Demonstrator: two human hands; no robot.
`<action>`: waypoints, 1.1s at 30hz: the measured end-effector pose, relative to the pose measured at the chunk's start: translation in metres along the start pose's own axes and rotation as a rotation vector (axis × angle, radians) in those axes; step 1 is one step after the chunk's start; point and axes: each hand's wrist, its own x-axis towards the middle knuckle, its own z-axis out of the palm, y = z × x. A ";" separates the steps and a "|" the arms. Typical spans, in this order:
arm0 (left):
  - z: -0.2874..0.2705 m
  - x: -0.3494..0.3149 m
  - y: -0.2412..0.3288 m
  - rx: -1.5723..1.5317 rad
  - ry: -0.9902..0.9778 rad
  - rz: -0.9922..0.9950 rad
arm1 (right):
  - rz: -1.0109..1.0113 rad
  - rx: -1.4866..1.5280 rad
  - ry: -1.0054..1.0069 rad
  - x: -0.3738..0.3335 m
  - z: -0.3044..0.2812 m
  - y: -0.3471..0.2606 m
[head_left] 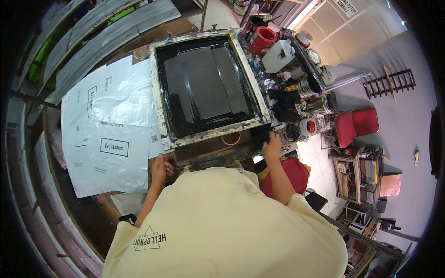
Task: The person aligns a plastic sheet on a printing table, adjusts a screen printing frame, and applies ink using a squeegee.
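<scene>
A silk-screen frame (256,88) with a pale, ink-stained rim lies on the work table, its mesh (208,83) coated in black ink. By the frame's near left corner, my left hand (159,170) rests at the edge of white printed plastic sheets (111,125), fingers loosely apart and nothing visible in them. My right hand (272,149) is just below the near right corner. Its fingers are bent against something dark at the table's side, which I cannot make out. A roll of tape (230,139) lies partly under the frame's near edge.
Small clamps (214,28) stand along the frame's far edge. To the right, a crowded bench holds a red tub (262,41), a white jug (278,56), cans and dark rags (285,104). A red cushioned seat (289,177) is beside my right arm. Racks (51,185) stand at the left.
</scene>
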 end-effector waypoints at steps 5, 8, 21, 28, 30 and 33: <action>-0.003 0.010 0.013 -0.097 0.034 -0.076 | 0.011 -0.087 -0.401 0.036 -0.045 0.001; 0.000 0.023 0.017 -0.148 0.028 -0.113 | -0.007 -0.076 -0.126 0.087 -0.073 0.038; 0.012 0.040 0.016 -0.250 0.005 -0.240 | -0.177 -0.296 -0.046 0.195 -0.021 0.052; 0.035 0.024 0.041 -0.176 0.060 -0.113 | -0.157 -0.166 0.312 0.174 -0.068 0.068; 0.032 0.024 0.040 -0.171 0.067 -0.082 | -0.168 -0.114 0.228 0.158 -0.110 0.045; 0.033 0.032 0.046 -0.192 0.052 -0.110 | -0.122 0.233 0.217 0.122 -0.146 0.039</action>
